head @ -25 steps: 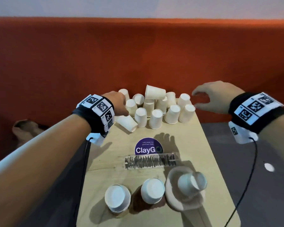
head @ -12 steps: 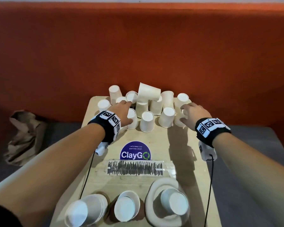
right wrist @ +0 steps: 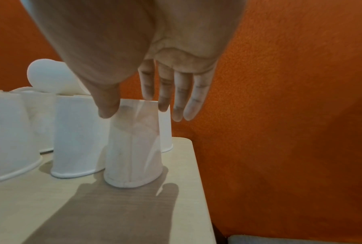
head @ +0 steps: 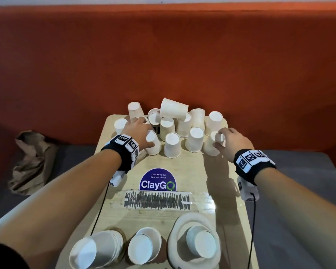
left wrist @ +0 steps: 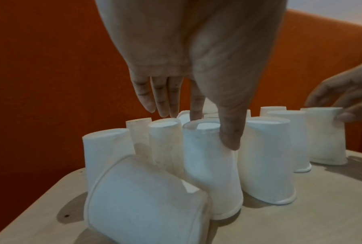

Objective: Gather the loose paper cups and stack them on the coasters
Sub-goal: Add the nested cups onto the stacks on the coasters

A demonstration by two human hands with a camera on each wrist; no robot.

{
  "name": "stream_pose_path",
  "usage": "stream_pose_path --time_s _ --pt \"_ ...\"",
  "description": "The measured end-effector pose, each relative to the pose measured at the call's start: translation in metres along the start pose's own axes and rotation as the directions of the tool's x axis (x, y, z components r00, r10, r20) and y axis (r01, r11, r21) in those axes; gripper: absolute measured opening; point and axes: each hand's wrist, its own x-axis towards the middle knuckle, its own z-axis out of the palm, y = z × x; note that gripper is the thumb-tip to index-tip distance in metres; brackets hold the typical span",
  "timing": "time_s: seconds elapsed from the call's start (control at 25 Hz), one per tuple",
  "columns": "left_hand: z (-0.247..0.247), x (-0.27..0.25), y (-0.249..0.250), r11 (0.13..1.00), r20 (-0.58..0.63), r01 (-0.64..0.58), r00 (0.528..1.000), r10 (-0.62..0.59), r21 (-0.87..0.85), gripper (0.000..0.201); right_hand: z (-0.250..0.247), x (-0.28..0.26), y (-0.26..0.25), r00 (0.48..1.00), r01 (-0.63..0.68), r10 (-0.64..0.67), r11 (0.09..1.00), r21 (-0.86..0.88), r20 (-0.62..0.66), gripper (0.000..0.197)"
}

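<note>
Pinching cups [head: 173, 131] near closed bases: left hand [head: 138, 133] on one [left wrist: 209, 165], right hand [head: 233, 141] on another [right wrist: 134, 143]. Likely light, thin-walled, crushable; grip gently, lift straight off desk [head: 198, 167].

Loose cups [head: 172, 144] crowd the bench's [head: 217, 177] far end. Three cup stacks [head: 144, 245] line its near edge. A sticker [head: 158, 180] lies between them.

a round dark-blue sticker [head: 157, 180] on the pale wooden bench [head: 211, 171] reads "let's keep our pantries clean." and "claygo".
</note>
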Motion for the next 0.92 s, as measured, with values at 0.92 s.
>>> stream_pose_path --time_s 0.92 --pt "-0.042 -0.108 -0.093 0.690 -0.310 -0.224 0.951 -0.002 -0.689 0.049 -0.073 -0.119 -0.111 0.900 0.333 -0.115 0.804 0.492 -0.421 0.055"
